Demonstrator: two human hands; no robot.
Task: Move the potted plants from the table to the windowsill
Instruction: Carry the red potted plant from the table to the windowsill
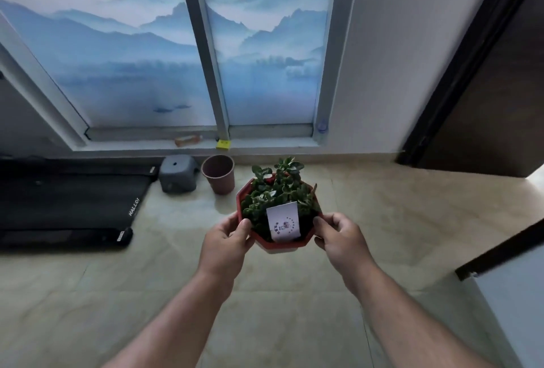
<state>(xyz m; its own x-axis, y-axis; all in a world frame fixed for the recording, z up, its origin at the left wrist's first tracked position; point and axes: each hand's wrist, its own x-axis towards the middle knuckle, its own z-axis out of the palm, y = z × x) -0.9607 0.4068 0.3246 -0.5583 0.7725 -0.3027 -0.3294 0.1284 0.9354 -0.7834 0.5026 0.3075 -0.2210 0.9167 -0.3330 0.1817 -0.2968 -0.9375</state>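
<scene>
At frame centre, held above the floor (382, 220): red pot (282, 245), eight-sided, filled with green plant (278, 191) and a white tag (283, 222) standing at its near edge. Left hand (226, 239) curled round the pot's left rim, thumb over the edge; right hand (338, 236) gripping the right rim the same way, thumb on top. Pot well short of the sill (265, 143), which runs across mid-frame under a window (132, 52) covered by a blue mountain print. On the sill: an orange bottle (188, 140) lying flat and, just right of it, a yellow block (223, 144). Below the sill, on the floor: a grey stool (178, 173), beside it an empty brown pot (219, 173). Left of frame: a black treadmill (67, 205). Right edge: a dark door (485, 87).
</scene>
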